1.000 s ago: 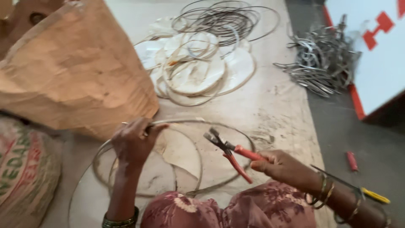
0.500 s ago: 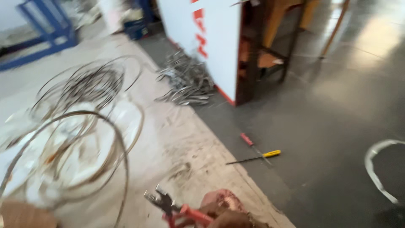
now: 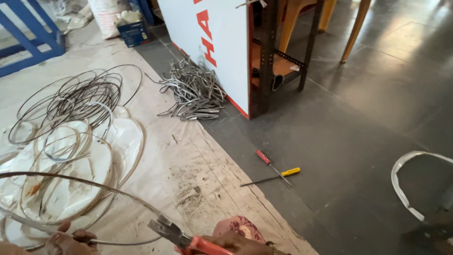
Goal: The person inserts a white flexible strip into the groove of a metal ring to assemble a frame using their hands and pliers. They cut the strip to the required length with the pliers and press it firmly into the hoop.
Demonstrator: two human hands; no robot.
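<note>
My right hand point(image 3: 236, 244) shows at the bottom edge, closed on red-handled pliers point(image 3: 181, 236) whose metal jaws point up and left. At the bottom left, my left hand point(image 3: 66, 242) grips a thin metal wire hoop point(image 3: 89, 183) that arcs up and across toward the plier jaws. The jaws sit next to the wire; I cannot tell whether they touch it. Both hands are partly cut off by the frame.
Dark wire rings point(image 3: 80, 97) and pale hoops point(image 3: 71, 156) lie on the dusty sheet point(image 3: 188, 156) to the left. A heap of bent metal pieces point(image 3: 193, 92) leans by a white board point(image 3: 212, 42). Two screwdrivers point(image 3: 273, 172) lie on the dark floor. A pale strip point(image 3: 401, 184) curls at right.
The view has swung right and away from the sack and basket. More dark floor, the board and the rack now show. My hands have dropped to the bottom edge, still with wire and pliers.
</note>
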